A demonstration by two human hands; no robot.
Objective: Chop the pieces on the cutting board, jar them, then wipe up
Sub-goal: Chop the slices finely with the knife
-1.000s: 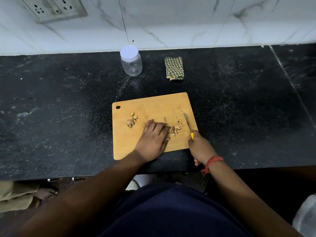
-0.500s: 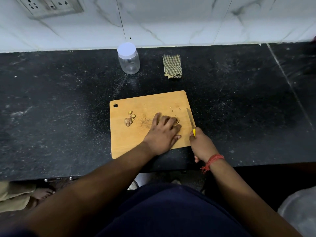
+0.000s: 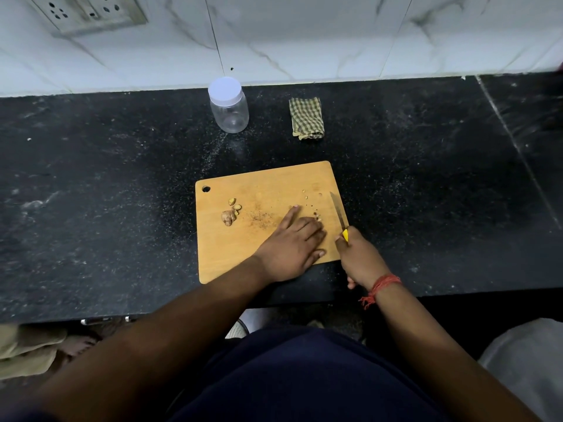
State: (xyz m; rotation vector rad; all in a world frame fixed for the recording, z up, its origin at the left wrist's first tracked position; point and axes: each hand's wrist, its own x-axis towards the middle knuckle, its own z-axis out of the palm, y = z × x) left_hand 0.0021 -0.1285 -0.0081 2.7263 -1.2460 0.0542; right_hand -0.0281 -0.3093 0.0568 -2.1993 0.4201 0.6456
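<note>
Left hand (image 3: 294, 245) flat on cutting board (image 3: 243, 251)

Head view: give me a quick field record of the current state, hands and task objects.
left hand: flat on cutting board, fingers straight, beside cut pieces
right hand: grips knife, blade along the board's right edge
uncut pieces: on the board's left part
jar: on counter behind the board, lid on, looks empty
cloth: folded, right of jar
</note>
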